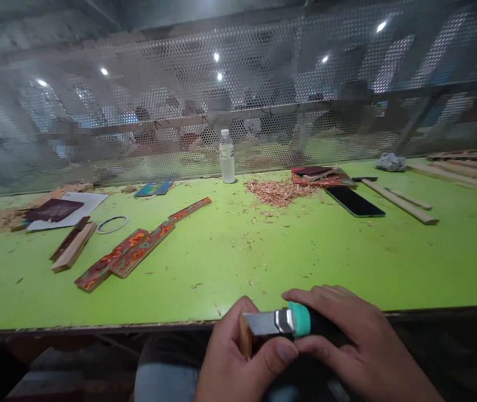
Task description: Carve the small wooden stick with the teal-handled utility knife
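Close to the front edge of the table, my left hand [238,352] is closed around a small piece of wood [245,338], most of it hidden by the fingers. My right hand [347,329] grips a utility knife [284,322] with a black handle and a teal band near its metal head. The knife's blade points left and meets the top of the wood. My left thumb lies just below the blade, close to the teal band. Ahead on the green table [230,262] lie painted wooden strips [142,248] with a red and orange flower pattern.
Wood shavings [276,192] are heaped near a water bottle [227,159]. A phone [356,201], wooden sticks [401,204] and crumpled paper [390,162] lie to the right. Leftward are a ring [113,224] and wood blocks [73,248]. A perforated metal screen [158,100] closes off the back.
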The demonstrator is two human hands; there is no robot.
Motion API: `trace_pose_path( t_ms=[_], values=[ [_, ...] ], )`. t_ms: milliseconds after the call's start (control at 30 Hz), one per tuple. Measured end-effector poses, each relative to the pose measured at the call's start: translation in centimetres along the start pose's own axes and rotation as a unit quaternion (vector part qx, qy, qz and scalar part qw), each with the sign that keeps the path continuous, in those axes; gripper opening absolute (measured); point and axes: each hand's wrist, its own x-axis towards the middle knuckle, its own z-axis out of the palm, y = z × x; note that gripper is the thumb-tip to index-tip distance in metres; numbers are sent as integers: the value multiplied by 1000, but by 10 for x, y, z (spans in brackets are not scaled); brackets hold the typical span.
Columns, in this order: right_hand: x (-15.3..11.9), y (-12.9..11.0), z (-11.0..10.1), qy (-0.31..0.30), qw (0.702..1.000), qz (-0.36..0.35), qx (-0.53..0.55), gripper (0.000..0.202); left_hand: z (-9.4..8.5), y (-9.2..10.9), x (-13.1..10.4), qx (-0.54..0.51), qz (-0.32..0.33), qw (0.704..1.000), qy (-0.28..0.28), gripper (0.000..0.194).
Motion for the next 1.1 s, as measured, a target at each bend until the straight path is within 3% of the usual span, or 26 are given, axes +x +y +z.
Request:
trace_pose_path(
  t_ms=[133,300,467,833,1100],
  values=[
    [-1,1,0,-29,999,-25,13,38,1,1,1,-24,-8,999,-46,65],
    [-3,4,2,-28,998,-45,20,40,-1,-3,3,41,22,996,-72,58],
    [-4,3,6,-22,999,-44,15,38,-5,-9,3,140,36,989,-40,54],
    [-5,1,11,-1,999,-37,-7,42,2,-12,0,187,34,981,24,63],
    [-1,-3,14,47,997,-36,-49,40,6,-9,-1,264,32,959,94,65]
  ],
)
